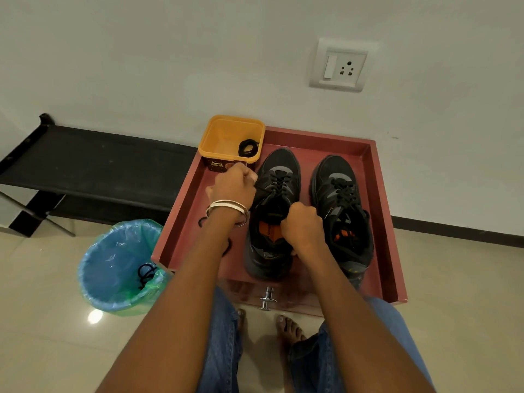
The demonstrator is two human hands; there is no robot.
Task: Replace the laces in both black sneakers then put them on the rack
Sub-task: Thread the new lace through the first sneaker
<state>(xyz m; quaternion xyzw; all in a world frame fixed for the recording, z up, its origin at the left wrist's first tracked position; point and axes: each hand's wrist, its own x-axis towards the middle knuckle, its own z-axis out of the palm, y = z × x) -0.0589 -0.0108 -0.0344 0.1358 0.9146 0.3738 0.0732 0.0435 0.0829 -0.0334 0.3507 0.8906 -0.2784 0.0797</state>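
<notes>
Two black sneakers sit side by side in a red tray (380,211), toes toward 12 o'clock, heels toward the person. The left sneaker (272,222) is the one being worked on; the right sneaker (344,211) stands just beside it at 3 o'clock, laced, untouched.

Left hand (234,185) is at the sneaker's 10 o'clock, fingers curled tight, apparently pinching a lace end (262,188) that runs out from the upper eyelets. Right hand (302,222) is over the shoe opening at the tongue, fingers clenched on what looks like the other lace end or the tongue; cannot tell which.

The shoe's long axis runs 12 to 6, and the two fists pull to either side across it, so the next move looks like snugging the lace sideways, left hand toward 9.

A spare black lace (249,148) lies coiled in the yellow tub (218,131) at the tray's 11 o'clock corner. A discarded lace (146,275) sits in the blue bin (93,268) at 8 o'clock. The black rack (93,165) stands at 9 o'clock, against the wall.
</notes>
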